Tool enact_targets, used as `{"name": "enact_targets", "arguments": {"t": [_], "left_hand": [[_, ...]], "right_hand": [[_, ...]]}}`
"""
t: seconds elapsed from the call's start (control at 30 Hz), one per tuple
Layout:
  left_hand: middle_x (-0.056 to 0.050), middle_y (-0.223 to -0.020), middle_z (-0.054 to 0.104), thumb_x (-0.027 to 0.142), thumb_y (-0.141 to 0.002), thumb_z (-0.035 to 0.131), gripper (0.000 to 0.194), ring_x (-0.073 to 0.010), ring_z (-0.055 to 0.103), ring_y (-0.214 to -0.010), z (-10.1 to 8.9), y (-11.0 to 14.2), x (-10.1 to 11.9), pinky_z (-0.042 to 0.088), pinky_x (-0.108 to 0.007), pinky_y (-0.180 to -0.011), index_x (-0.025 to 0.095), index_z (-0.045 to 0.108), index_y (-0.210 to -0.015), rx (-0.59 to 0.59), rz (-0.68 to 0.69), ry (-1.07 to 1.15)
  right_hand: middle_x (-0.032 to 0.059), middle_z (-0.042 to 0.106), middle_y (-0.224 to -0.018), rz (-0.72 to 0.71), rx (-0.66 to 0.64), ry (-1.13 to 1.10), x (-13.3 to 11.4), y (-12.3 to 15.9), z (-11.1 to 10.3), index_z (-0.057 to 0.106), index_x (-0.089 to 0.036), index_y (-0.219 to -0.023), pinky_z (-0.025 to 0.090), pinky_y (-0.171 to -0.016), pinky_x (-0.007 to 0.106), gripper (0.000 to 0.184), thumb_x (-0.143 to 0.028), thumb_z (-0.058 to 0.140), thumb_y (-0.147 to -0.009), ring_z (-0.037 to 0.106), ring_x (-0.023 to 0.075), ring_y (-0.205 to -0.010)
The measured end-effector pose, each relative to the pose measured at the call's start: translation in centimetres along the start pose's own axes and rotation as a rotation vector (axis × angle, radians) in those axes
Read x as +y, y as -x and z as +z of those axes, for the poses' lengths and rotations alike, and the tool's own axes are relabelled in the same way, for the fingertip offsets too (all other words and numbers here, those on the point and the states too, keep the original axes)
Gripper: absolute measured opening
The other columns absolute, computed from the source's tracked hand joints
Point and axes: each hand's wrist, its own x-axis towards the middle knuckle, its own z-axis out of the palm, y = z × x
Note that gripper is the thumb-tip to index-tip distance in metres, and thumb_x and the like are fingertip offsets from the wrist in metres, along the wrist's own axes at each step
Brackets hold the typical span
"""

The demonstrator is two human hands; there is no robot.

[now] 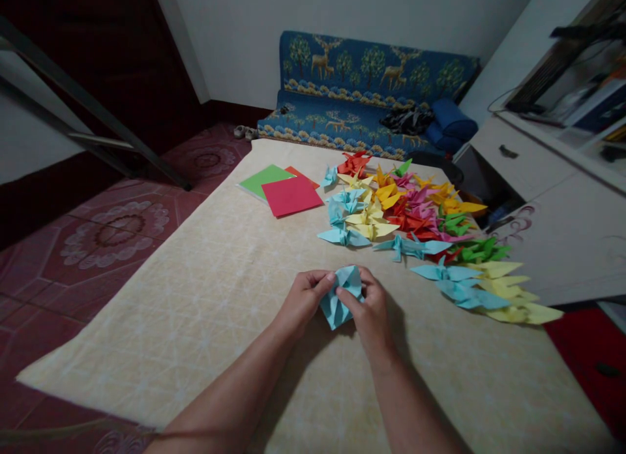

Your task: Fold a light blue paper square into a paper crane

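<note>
Both hands grip a partly folded light blue paper (340,297) just above the cream tablecloth (205,291). My left hand (303,301) pinches its left edge with thumb and fingers. My right hand (370,307) pinches its right side, fingers curled over the paper. The paper is creased into a diamond-like shape.
Several folded paper cranes (415,226) in blue, yellow, red, green, pink and orange lie at the right and back. A stack of flat sheets, red paper (291,196) on green, lies at the back. A white cabinet (562,206) stands right; a blue patterned cushion seat (362,95) behind.
</note>
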Motion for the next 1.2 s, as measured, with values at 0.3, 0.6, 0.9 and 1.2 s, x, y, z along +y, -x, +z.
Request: {"name": "enact_targets", "arguments": {"t": [0.3, 0.6, 0.9, 1.2], "left_hand": [[-0.005, -0.060, 0.059, 0.047, -0.076, 0.064, 0.036, -0.0120, 0.046, -0.051, -0.5, 0.0, -0.2, 0.036, -0.025, -0.051, 0.012, 0.069, -0.070, -0.006, -0.039, 0.075], [-0.006, -0.058, 0.058, 0.049, -0.073, 0.066, 0.038, -0.0134, 0.047, -0.051, -0.1, 0.1, 0.0, 0.035, -0.026, -0.051, 0.012, 0.069, -0.068, 0.004, -0.034, 0.055], [-0.005, -0.059, 0.060, 0.046, -0.077, 0.063, 0.039, -0.0107, 0.046, -0.053, 0.1, 0.2, 0.1, 0.033, -0.024, -0.053, 0.009, 0.072, -0.072, -0.050, 0.025, -0.134], [-0.007, -0.069, 0.067, 0.044, -0.070, 0.071, 0.040, -0.0134, 0.052, -0.058, 0.1, 0.3, 0.1, 0.037, -0.024, -0.056, 0.008, 0.075, -0.086, -0.086, 0.025, -0.193]], "right_hand": [[0.0001, 0.067, -0.085, 0.007, -0.058, -0.034, 0.2, 0.1, -0.2, 0.060, -0.026, -0.100, 0.049, -0.059, 0.029, 0.034, -0.028, 0.061, -0.067, 0.062, 0.0205, -0.073], [0.0005, 0.065, -0.081, 0.020, -0.010, -0.017, -0.2, 0.2, 0.2, 0.059, -0.022, -0.098, 0.048, -0.061, 0.027, 0.030, -0.026, 0.060, -0.068, 0.060, 0.0194, -0.073], [0.0014, 0.062, -0.072, -0.051, 0.120, 0.163, 0.3, -0.3, 0.4, 0.057, -0.021, -0.073, 0.047, -0.061, 0.027, 0.010, -0.027, 0.061, -0.066, 0.059, 0.0192, -0.069], [0.0032, 0.064, -0.075, -0.125, 0.118, 0.306, 0.7, -0.2, 0.0, 0.058, -0.022, -0.073, 0.048, -0.063, 0.029, 0.009, -0.021, 0.058, -0.064, 0.061, 0.0215, -0.073]]}}
